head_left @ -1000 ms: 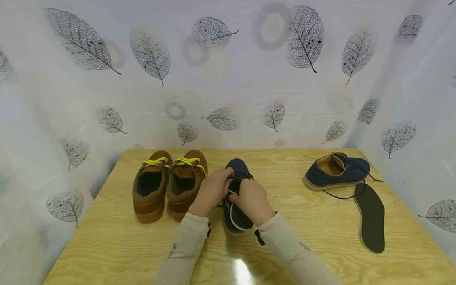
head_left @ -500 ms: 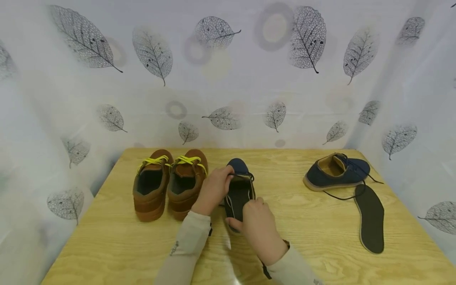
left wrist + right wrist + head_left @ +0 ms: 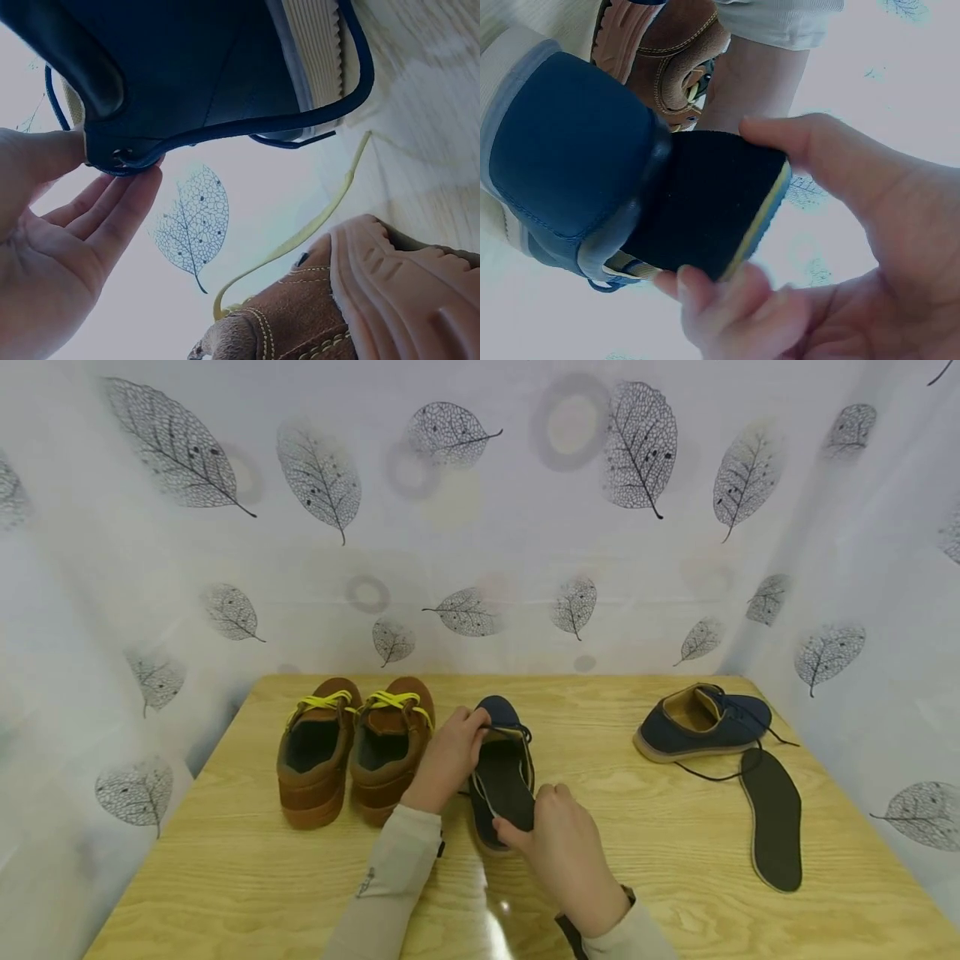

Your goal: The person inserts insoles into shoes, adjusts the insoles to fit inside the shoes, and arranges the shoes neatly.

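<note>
A: Your grip is clamped at two places: your right hand (image 3: 566, 852) pinches the raised rear end of a dark insole (image 3: 705, 202), and your left hand (image 3: 446, 760) pinches the eyelet flap (image 3: 112, 146) of a navy shoe (image 3: 570, 150).

B: And the wider scene, largest first?

A: A leaf-print curtain (image 3: 495, 527) hangs behind your wood-grain worktop (image 3: 637, 827). On your left, near the work, stands a brown pair (image 3: 378, 787) laced in yellow. Well off to your right sits the other navy shoe (image 3: 675, 739), a second insole (image 3: 772, 827) lying flat just in front of it.

B: Where exactly is the insole you hold?

A: Partly inside the shoe. Its rear end stands out above the heel collar, slanting toward your right hand; how far the front reaches is hidden from you.

B: How should you handle this step?

A: Hold the flap outward so the mouth stays wide and the shoe steady. Bring the insole into line with the shoe's length before using force; at that slant, an edge could catch the collar. Keep your pinch across its width, and let it flex rather than crease. Smallest of all, mind the navy lace (image 3: 247, 129): best kept outside the opening, where it cannot be trapped.
</note>
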`<move>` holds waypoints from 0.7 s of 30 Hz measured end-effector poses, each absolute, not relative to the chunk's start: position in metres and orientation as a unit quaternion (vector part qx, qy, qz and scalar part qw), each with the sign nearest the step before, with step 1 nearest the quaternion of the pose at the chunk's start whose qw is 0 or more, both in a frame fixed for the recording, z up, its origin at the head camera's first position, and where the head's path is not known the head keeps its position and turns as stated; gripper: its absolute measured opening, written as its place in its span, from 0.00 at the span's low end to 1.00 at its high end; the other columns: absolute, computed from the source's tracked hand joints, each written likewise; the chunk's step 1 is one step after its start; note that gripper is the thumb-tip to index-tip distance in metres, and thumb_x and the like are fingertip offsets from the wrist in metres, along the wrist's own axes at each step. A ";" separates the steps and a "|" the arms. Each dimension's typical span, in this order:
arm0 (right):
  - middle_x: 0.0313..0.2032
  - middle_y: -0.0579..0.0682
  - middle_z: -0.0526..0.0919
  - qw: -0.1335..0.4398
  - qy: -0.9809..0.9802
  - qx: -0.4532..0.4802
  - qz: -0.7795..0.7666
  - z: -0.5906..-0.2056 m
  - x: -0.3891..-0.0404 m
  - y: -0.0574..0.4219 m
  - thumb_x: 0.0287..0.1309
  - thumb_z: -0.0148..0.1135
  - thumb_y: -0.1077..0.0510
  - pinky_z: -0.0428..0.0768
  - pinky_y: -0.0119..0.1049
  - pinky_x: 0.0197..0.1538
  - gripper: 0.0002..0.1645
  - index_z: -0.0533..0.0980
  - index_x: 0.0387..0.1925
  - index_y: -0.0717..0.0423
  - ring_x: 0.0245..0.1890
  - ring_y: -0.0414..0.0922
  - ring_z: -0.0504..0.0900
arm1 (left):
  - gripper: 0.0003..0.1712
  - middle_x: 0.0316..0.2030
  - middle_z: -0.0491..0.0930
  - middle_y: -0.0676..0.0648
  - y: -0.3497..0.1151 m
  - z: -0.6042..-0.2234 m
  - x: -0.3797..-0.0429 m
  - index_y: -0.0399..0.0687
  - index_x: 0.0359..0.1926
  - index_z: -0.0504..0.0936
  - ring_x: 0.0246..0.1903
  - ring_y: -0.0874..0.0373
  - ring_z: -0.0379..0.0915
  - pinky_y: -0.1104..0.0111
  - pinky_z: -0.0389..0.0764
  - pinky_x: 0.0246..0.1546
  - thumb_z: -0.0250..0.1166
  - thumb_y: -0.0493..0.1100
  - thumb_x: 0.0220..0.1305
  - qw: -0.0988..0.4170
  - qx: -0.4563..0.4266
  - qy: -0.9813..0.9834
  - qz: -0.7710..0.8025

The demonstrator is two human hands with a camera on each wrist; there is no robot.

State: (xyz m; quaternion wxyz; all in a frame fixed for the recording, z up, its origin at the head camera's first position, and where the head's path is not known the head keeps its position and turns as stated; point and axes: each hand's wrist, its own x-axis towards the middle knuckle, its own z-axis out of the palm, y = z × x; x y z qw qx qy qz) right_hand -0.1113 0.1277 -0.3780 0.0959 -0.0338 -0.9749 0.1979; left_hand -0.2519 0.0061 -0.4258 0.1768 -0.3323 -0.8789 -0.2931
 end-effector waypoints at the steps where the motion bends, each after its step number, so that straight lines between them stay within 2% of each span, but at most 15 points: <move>1: 0.24 0.55 0.72 0.099 -0.973 -0.033 0.205 -0.378 -0.113 0.128 0.44 0.76 0.46 0.73 0.35 0.20 0.31 0.76 0.29 0.72 0.17 0.44 0.71 | 0.02 0.34 0.72 0.45 0.006 -0.426 -0.252 0.45 0.41 0.76 0.24 0.56 0.68 0.68 0.72 0.23 0.57 0.36 0.69 0.175 -0.332 -0.879 -0.295; 5: 0.23 0.56 0.72 0.109 -0.967 -0.031 0.230 -0.381 -0.120 0.129 0.49 0.73 0.51 0.73 0.35 0.20 0.26 0.75 0.29 0.72 0.18 0.44 0.71 | 0.03 0.35 0.72 0.45 0.006 -0.426 -0.253 0.44 0.42 0.76 0.22 0.56 0.68 0.68 0.72 0.22 0.57 0.37 0.70 0.170 -0.330 -0.878 -0.302; 11: 0.20 0.53 0.70 0.127 -0.958 -0.019 0.256 -0.384 -0.129 0.132 0.53 0.68 0.58 0.69 0.34 0.19 0.17 0.74 0.23 0.69 0.18 0.44 0.68 | 0.03 0.36 0.72 0.44 0.006 -0.425 -0.253 0.44 0.42 0.76 0.22 0.55 0.69 0.67 0.73 0.23 0.57 0.36 0.69 0.166 -0.328 -0.877 -0.311; 16: 0.19 0.51 0.69 0.124 -0.956 -0.014 0.264 -0.386 -0.139 0.132 0.54 0.66 0.60 0.68 0.33 0.19 0.16 0.73 0.20 0.65 0.17 0.43 0.68 | 0.03 0.35 0.72 0.44 0.006 -0.424 -0.253 0.44 0.42 0.76 0.23 0.55 0.69 0.66 0.74 0.24 0.57 0.36 0.69 0.164 -0.324 -0.879 -0.310; 21: 0.16 0.49 0.69 0.107 -0.959 -0.012 0.263 -0.391 -0.153 0.130 0.55 0.66 0.60 0.67 0.32 0.17 0.18 0.72 0.14 0.61 0.14 0.42 0.68 | 0.03 0.36 0.71 0.45 0.006 -0.425 -0.254 0.44 0.41 0.76 0.24 0.55 0.69 0.67 0.74 0.24 0.57 0.36 0.69 0.162 -0.324 -0.880 -0.308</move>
